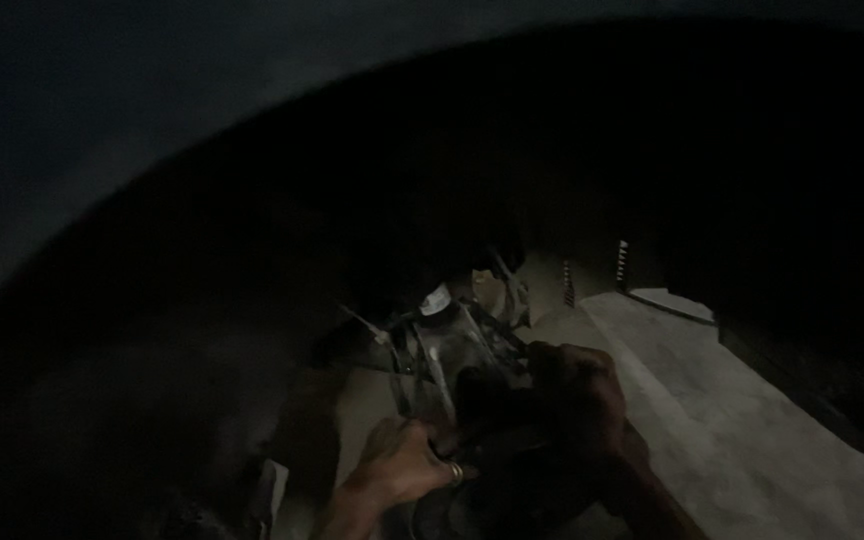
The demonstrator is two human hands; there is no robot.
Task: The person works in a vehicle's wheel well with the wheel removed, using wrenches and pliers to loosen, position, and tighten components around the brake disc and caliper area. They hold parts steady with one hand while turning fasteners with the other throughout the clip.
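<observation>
Dim scene: left hand [404, 462], ringed, and right hand [580, 392] both closed around a dark metal assembly [452, 350], beside a pale concrete floor [712, 400].

1. The grey, angular metal assembly [452, 345] at the picture's centre has a dull sheen, with smudged, worn faces.
2. At 4 o'clock from it, the pale grey concrete-looking floor [712, 400] is matt and rough.
3. The thin gold-coloured metal ring [457, 473] on the left hand [402, 465] glints, smooth and polished.
4. Elsewhere it is too dark to tell any finish.
</observation>
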